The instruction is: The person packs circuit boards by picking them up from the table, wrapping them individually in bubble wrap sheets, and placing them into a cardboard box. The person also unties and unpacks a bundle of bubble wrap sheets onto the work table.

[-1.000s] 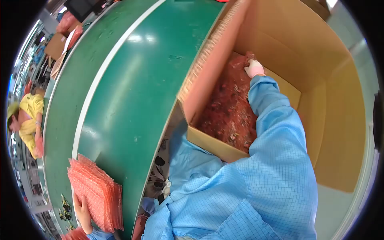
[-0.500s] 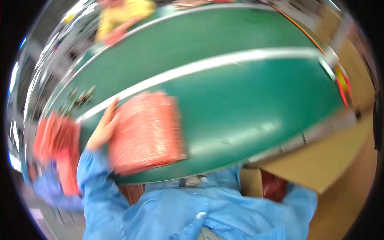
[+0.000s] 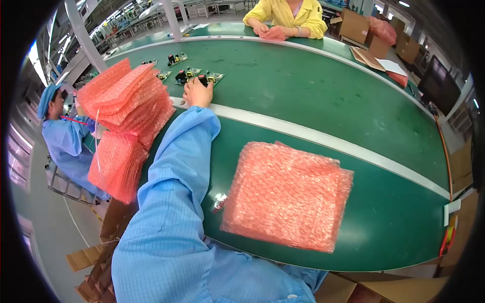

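Note:
My left hand (image 3: 198, 93) reaches far across the green table, its fingers closed on a circuit board (image 3: 217, 78) with black and yellow parts. Beside it lies another circuit board (image 3: 185, 75), and one more board (image 3: 177, 59) sits further back. A stack of pink bubble-wrap bags (image 3: 288, 197) lies flat on the table in front of me. To the left of my blue sleeve, a taller pile of bubble-wrap bags (image 3: 129, 101) leans over the table's edge. My right hand is out of view.
A white strip (image 3: 303, 135) runs across the green table (image 3: 313, 81). Opposite, a person in yellow (image 3: 298, 17) holds pink wrap. A co-worker in blue (image 3: 65, 134) is at the left. Cardboard boxes (image 3: 96, 272) stand below left; a monitor (image 3: 439, 86) stands far right.
My left hand has left the side of the bubble-wrap stack and gone forward to the circuit boards, closing on one. The view has swung left, and my right sleeve has gone out of sight.

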Available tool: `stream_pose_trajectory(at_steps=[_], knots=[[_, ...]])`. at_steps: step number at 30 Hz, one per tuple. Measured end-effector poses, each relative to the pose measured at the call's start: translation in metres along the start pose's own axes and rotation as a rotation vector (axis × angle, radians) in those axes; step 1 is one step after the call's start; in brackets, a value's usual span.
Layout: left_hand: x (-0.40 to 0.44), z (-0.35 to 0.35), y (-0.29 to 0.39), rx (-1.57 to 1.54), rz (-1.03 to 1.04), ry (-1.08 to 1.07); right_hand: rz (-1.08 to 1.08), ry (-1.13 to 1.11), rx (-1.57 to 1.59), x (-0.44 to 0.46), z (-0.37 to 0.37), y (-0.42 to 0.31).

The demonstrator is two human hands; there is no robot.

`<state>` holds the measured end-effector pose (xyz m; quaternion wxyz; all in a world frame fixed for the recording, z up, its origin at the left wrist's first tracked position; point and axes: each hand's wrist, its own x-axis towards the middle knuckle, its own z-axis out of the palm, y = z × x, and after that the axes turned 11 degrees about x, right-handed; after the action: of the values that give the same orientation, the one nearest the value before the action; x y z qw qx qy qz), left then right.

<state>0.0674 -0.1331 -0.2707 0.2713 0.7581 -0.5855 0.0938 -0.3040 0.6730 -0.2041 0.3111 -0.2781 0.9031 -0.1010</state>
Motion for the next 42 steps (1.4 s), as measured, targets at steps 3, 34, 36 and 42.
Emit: stream_pose_trajectory(at_steps=[3, 34, 36, 42], knots=[[0.020, 0.008, -0.006, -0.091, -0.067, 0.061, -0.095, -0.165, 0.287, -0.023, -0.018, -0.140], [-0.227, -0.232, 0.061, -0.411, 1.689, -0.619, -1.290, 0.887, 0.466, 0.147, -0.048, -0.425], [-0.213, -0.208, 0.068, -0.431, 1.806, -0.653, -1.360, 0.864, 0.484, 0.162, -0.060, -0.411], [-0.162, -0.234, 0.077, -0.597, 1.571, -0.889, -1.361, 0.860, 0.612, 0.154, -0.055, -0.422]])
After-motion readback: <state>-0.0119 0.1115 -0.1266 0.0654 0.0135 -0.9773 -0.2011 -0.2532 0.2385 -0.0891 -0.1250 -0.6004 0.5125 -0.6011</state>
